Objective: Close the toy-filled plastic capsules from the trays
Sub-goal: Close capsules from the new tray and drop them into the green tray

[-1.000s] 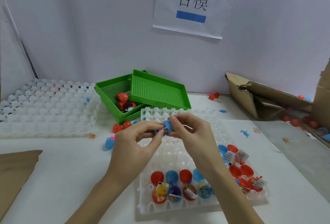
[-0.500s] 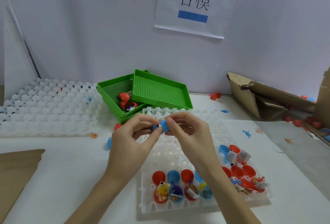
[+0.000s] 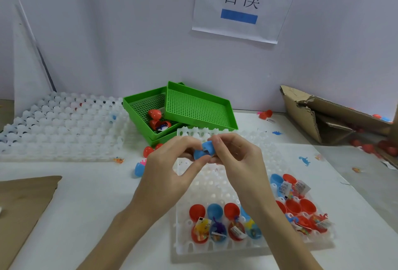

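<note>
While both hands meet at frame center, a blue capsule [image 3: 204, 150] sits pinched between them, above the far part of the near white tray [image 3: 217, 185]. Left hand [image 3: 172, 168]: thumb and index curled onto the lower-left half of the capsule, other fingers bent loosely behind. Right hand [image 3: 237, 160]: thumb and index tips pinch the upper-right half, rest of fingers curled under. The two halves are still hinged at an angle w/ a dark gap showing btwn them, so not fully closed. Contents not visible.

Vs 0.5 s ago: hands in approx the same spot, grip unchanged; capsule halves look a bit more spread/angled, more blue visible btwn the fingertips. Vs 1.0 s ago: hands slightly higher in frame.

Near tray, lower center-right: a row of open capsules [image 3: 224, 222], red and blue, w/ toys and labels inside; a second cluster at the tray's right edge, mostly red. Green mesh trays [image 3: 198, 106] stacked upper center, a couple red capsules inside the lower one. Stack of white trays [image 3: 60, 127] at left. A blue capsule half [image 3: 139, 169] and red ones lie loose on the table [image 3: 90, 194] left of the hands. Torn cardboard box [image 3: 327, 114] at right. Paper sign [image 3: 241, 3] on the wall, top center.
</note>
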